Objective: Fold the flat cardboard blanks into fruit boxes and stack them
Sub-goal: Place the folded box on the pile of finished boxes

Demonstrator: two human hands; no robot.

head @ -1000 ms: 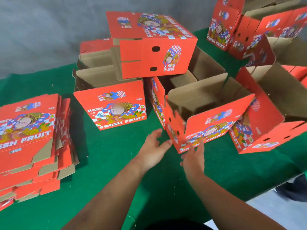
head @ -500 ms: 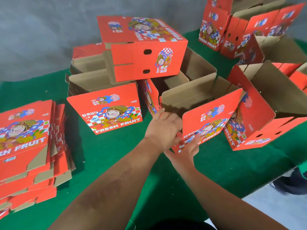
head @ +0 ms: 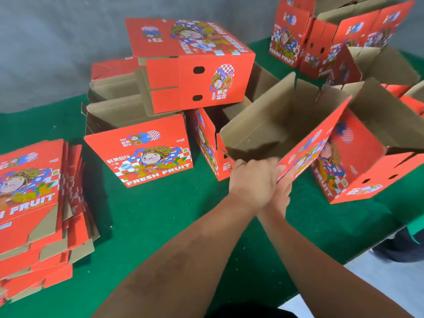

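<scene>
Head view, taking the half-folded box (head: 284, 125) in the middle as landmark. Far to its left a pile of flat blanks (head: 34, 203) lies on the green desk (head: 174, 226), probably the supply within reach. Just left of the box stands a printed box (head: 140, 150), and behind that one a closed box (head: 195, 65) rests on open ones, likely the growing stack. At the box's near corner the left hand (head: 252, 182) curls its fingers over the brown rim, while the right hand (head: 281, 191), crossed beneath it, presses up on the red front panel (head: 314, 143); whether its fingers curl I cannot tell. Right of the landmark another open box (head: 358, 171) lies tipped.
</scene>
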